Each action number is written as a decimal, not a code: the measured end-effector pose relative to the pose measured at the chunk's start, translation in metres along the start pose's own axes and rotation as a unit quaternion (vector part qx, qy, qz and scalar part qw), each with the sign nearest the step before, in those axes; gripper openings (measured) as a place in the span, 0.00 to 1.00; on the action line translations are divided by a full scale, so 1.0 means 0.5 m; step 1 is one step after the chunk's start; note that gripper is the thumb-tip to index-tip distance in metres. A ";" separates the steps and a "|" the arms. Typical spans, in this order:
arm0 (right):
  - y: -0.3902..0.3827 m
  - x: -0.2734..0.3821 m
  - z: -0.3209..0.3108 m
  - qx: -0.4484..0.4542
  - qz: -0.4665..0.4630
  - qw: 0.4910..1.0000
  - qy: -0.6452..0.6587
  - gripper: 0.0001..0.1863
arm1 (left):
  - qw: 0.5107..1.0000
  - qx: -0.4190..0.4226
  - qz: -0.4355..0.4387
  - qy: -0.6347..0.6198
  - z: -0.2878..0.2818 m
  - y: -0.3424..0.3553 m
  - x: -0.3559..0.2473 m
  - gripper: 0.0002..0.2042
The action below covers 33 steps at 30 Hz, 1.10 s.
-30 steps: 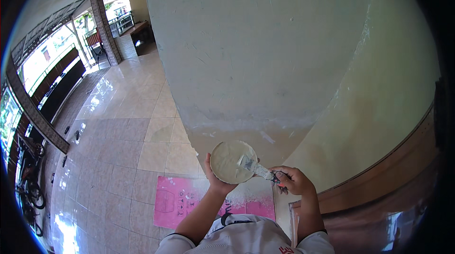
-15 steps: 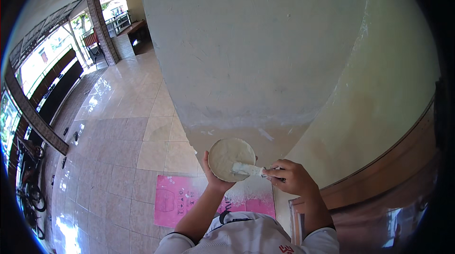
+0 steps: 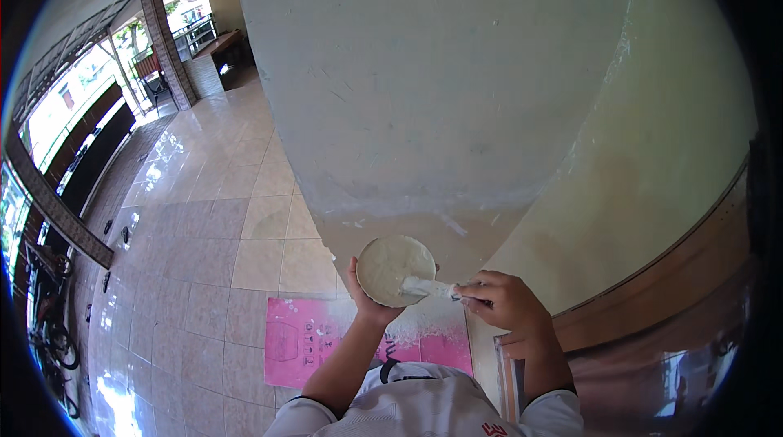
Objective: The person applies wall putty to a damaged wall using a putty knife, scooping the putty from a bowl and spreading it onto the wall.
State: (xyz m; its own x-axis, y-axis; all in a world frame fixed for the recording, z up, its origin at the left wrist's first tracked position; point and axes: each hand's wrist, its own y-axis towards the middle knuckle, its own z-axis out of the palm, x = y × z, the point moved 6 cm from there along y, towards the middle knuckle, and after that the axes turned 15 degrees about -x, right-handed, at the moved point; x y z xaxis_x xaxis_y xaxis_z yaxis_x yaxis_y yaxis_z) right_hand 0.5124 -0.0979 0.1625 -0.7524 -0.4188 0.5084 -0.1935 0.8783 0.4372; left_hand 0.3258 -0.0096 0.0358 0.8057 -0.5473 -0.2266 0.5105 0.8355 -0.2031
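My left hand is wrapped round a shallow round bowl from below and the left, with fingertips showing past its right side. Off-white putty spreads across the bowl's inside. In my right hand is a putty knife, gripped by its handle. Its paste-coated blade points left and lies over the lower right part of the bowl, against the putty. How deep the blade sits I cannot tell.
Ahead rises a grey wall with pale streaks. Below the bowl, a pink sheet spattered with white lies on the tiled floor. A wooden door frame stands at right; a pillar and parked motorbikes are at left.
The putty knife's blade has shifted slightly within the bowl and its angle differs a little. Both hands keep their holds. The whole view has moved slightly.
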 end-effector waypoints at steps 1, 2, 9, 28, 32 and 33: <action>-0.003 -0.003 -0.002 -0.003 0.004 1.000 -0.002 0.16 | 1.000 0.011 -0.010 -0.010 0.006 -0.002 0.001 0.48; -0.002 -0.008 -0.006 -0.025 0.020 0.999 0.037 0.16 | 0.999 0.021 -0.020 -0.019 0.013 -0.003 0.004 0.48; -0.023 -0.045 0.021 0.040 0.322 0.919 0.225 0.16 | 0.997 -0.015 -0.074 -0.017 0.011 0.008 0.009 0.48; -0.025 0.044 -0.023 -0.159 -0.011 0.959 -0.236 0.31 | 0.993 -0.009 -0.114 -0.014 0.032 0.047 0.025 0.48; -0.033 -0.014 -0.011 -0.194 -0.013 0.961 -0.196 0.33 | 0.992 0.054 -0.114 -0.004 0.043 0.061 0.047 0.46; -0.038 -0.036 -0.003 -0.205 -0.011 0.966 -0.155 0.33 | 0.992 0.055 -0.113 -0.001 0.047 0.069 0.057 0.46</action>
State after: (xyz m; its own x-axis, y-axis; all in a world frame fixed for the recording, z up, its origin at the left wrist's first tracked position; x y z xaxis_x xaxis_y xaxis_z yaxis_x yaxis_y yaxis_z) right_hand 0.5306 -0.1073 0.1463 -0.9153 -0.2921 0.2773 0.0065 0.6777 0.7353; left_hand 0.3732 0.0048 0.0446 0.6677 -0.7212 -0.1843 0.7077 0.6918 -0.1435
